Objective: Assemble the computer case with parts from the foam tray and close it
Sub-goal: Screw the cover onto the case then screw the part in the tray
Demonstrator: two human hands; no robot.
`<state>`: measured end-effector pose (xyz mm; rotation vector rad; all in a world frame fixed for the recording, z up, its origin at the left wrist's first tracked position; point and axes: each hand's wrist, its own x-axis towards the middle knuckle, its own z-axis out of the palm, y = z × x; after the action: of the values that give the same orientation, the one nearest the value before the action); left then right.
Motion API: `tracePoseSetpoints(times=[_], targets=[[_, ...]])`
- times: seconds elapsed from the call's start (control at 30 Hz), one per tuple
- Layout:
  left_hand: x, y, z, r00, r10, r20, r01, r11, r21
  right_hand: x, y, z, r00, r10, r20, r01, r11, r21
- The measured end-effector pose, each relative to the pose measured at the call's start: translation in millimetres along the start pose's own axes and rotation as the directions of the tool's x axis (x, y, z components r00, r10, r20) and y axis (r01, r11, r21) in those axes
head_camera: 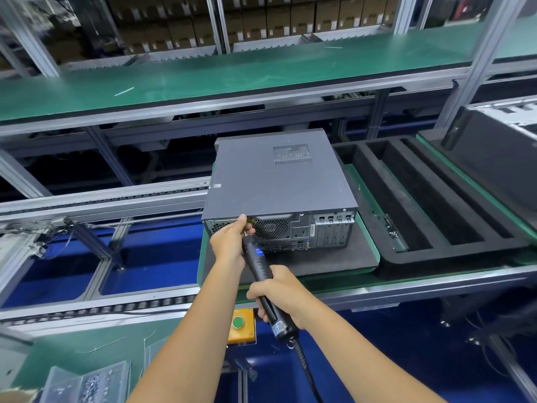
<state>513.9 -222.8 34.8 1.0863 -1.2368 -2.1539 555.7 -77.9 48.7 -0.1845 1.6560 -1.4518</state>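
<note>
One closed dark grey metal computer case (279,181) lies flat on a black foam pad (319,261) on the green worktop (436,279), its rear panel — round fan grille, ports, four slot covers — facing the person, a perforated vent patch on its top cover. Just right of it sits the black foam tray (430,199) with long slots. The left hand (231,238) pinches the tip of a black electric screwdriver (263,271) at the case's rear top edge; the right hand (280,293) grips its handle. A small blue label on the screwdriver is unreadable.
</note>
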Motion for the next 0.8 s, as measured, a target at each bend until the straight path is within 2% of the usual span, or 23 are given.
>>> tracePoseSetpoints(times=[0.13,0.23,0.37,0.53,0.73,0.8], targets=[[-3.3,2.5,1.9,0.997,-0.074,-0.038,0.066,0.980,-0.186,0.9,0.5,0.4,1.000,-0.002,0.022,0.002,1.000,-0.015],[-9.7,9.1,1.9,0.996,-0.017,-0.092,-0.001,0.980,-0.197,1.7,-1.6,-0.4,0.998,-0.035,0.053,0.038,0.998,-0.055],[-14.0,35.3,13.5,0.996,0.055,-0.066,-0.067,0.978,-0.199,3.8,-20.4,-5.2,0.985,-0.150,0.090,0.156,0.985,-0.070],[-20.9,61.0,50.1,0.984,0.111,0.142,-0.095,0.989,-0.110,5.7,-68.6,-17.7,0.962,-0.271,0.031,0.272,0.961,-0.054],[-25.6,74.5,100.7,0.939,0.087,0.332,-0.080,0.996,-0.034,-6.3,-112.0,-47.2,0.936,-0.335,-0.104,0.327,0.941,-0.091],[-25.4,76.4,116.8,0.913,0.074,0.402,-0.098,0.994,0.039,-9.6,-119.6,-58.0,0.918,-0.366,-0.152,0.356,0.930,-0.091]])
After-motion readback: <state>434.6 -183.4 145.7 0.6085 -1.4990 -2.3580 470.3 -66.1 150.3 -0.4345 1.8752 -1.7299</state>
